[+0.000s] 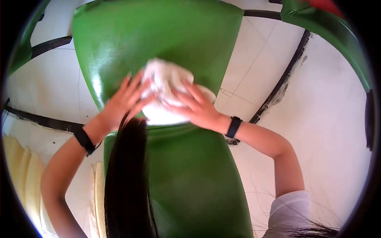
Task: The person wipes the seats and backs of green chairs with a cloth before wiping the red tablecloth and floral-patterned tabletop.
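Two spread hands on a crumpled white cloth (pixel 168 89) over a green padded surface (pixel 158 31)

The white cloth lies bunched near the middle of the scene, at the near edge of the green padded surface, its folds raised on the far side. The left hand (pixel 127 98) is open, palm down, fingers stretched onto the cloth's left side. The right hand (pixel 200 109) is open too, its fingers reaching across the cloth from the right; whether either pinches any fabric, I cannot tell. Each wrist wears a black band, the left band (pixel 84 141) and the right band (pixel 234 127). A second green surface (pixel 194 178) adjoins on the near side, partly covered by long dark hair (pixel 129 178). Pale floor tiles (pixel 254 59) show to the right, and cream pleated fabric (pixel 24 174) stands at near left
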A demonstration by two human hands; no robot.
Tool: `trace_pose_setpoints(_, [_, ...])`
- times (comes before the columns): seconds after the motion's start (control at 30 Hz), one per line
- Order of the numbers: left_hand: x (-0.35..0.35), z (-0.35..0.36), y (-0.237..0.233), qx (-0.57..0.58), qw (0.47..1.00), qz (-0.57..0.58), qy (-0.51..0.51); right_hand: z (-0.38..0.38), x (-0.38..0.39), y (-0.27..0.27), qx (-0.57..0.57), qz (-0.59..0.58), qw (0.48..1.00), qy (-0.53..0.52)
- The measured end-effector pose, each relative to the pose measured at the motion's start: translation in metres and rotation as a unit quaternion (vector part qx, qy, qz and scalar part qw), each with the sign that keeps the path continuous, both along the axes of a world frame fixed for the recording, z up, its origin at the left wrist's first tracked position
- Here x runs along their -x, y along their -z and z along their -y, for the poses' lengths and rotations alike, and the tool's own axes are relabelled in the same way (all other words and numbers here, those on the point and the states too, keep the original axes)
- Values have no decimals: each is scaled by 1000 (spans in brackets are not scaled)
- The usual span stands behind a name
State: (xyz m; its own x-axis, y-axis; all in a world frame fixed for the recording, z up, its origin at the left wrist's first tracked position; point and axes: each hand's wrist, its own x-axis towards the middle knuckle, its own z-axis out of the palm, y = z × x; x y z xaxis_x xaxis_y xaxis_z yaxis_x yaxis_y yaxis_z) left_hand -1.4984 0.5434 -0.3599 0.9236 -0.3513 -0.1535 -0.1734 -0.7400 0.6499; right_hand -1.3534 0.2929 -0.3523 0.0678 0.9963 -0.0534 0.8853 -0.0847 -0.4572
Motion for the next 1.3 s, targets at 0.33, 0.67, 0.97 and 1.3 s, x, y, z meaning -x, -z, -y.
trace_pose_setpoints(0.33, [36, 23, 4, 637, 717, -243, -149, 8, -43, -5, -76, -65, 980, -174])
trace_pose_setpoints(0.67, [-80, -67, 22, -127, 955, 142, -227, -102, -170, -2, -39, 91, 994, 43])
trace_pose_setpoints(0.97, [-80, -79, 39, -90, 949, 162, -253, -127, -71, -7, -11, 13, 990, 139])
trace_pose_setpoints(1.3, [-82, -76, 43, -121, 944, 180, -250, -71, 12, -6, -36, 27, 996, 71])
